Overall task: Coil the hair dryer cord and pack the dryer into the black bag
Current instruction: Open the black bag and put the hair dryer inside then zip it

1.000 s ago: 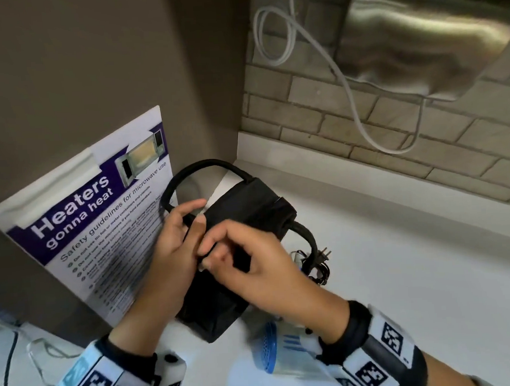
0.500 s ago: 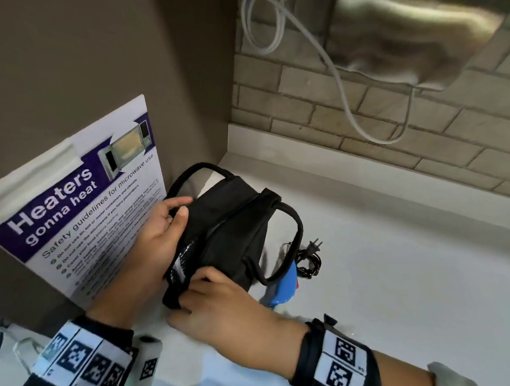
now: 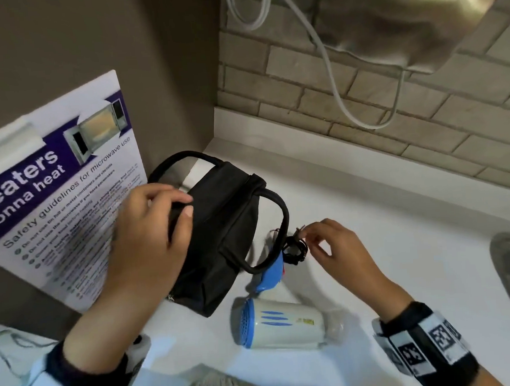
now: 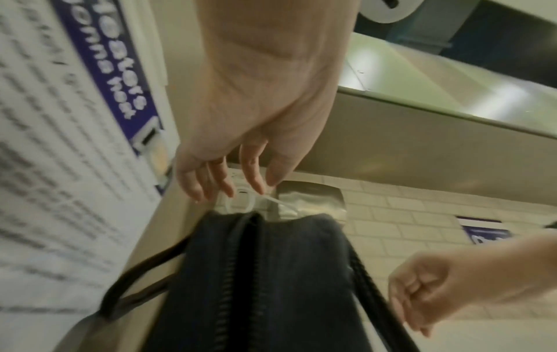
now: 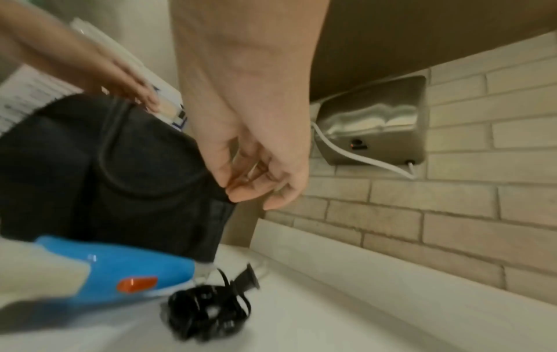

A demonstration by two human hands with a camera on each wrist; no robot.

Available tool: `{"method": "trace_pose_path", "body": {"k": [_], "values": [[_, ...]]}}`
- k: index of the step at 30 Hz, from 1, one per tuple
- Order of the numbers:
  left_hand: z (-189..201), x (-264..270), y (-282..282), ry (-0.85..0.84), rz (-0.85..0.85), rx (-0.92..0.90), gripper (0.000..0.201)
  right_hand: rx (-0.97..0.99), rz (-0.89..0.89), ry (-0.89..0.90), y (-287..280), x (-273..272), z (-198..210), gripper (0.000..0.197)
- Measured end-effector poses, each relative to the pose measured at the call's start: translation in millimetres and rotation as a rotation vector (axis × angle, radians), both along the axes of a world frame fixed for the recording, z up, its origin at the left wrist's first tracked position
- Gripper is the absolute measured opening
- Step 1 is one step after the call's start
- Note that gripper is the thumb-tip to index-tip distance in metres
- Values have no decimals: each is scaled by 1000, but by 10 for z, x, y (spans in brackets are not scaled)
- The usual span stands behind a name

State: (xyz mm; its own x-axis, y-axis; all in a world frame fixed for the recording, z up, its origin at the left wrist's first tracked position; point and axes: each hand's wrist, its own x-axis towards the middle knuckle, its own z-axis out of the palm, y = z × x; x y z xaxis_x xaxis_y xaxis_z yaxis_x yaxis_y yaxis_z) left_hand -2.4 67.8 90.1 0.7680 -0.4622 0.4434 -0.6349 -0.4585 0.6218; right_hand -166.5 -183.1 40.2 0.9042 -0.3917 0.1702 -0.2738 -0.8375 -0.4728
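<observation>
Left hand (image 3: pixel 148 229) pinching black bag (image 3: pixel 220 233) top, frame centre; right hand (image 3: pixel 337 247) loosely curled, holding nothing, beside coiled cord (image 3: pixel 294 248); hair dryer (image 3: pixel 282 325) lying on bench (image 3: pixel 400 243).

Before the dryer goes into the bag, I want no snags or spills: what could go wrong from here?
1. The coiled cord lies loose beside the blue handle, with no tie visible; lifting the hair dryer may let it unwind.
2. The black bag looks zipped shut in the left wrist view, so it must be opened first.
3. One bag strap arcs over the handle and could catch on it.
</observation>
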Motion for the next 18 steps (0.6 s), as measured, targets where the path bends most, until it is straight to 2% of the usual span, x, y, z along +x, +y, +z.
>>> {"method": "trace_pose_path", "body": {"k": [2,4,8,10,12,14,16,18], "values": [[12,-144,-117,-127,-79,-1,17,-28,7,62,-119,-16,-161,25],[-4,-320,-272,-226,-243,27,14,-32,38,147,-192,-2,-331,26],[-270,-717,-617,-255,-642,253,12,-112,166,319,-235,75,-676,39],[-439,-887,-733,-213,-766,441,21,-219,189,380,-233,106,-813,45],[-625,-975,-795,-127,-838,730,38,-314,156,369,-237,115,-873,45],[-781,-996,-823,-117,-866,935,53,-382,135,325,-238,104,-881,40],[-898,-996,-849,-137,-869,1015,63,-371,134,295,-229,73,-855,37],[-960,-983,-863,-163,-891,1034,66,-211,104,278,-216,28,-798,35]]}}
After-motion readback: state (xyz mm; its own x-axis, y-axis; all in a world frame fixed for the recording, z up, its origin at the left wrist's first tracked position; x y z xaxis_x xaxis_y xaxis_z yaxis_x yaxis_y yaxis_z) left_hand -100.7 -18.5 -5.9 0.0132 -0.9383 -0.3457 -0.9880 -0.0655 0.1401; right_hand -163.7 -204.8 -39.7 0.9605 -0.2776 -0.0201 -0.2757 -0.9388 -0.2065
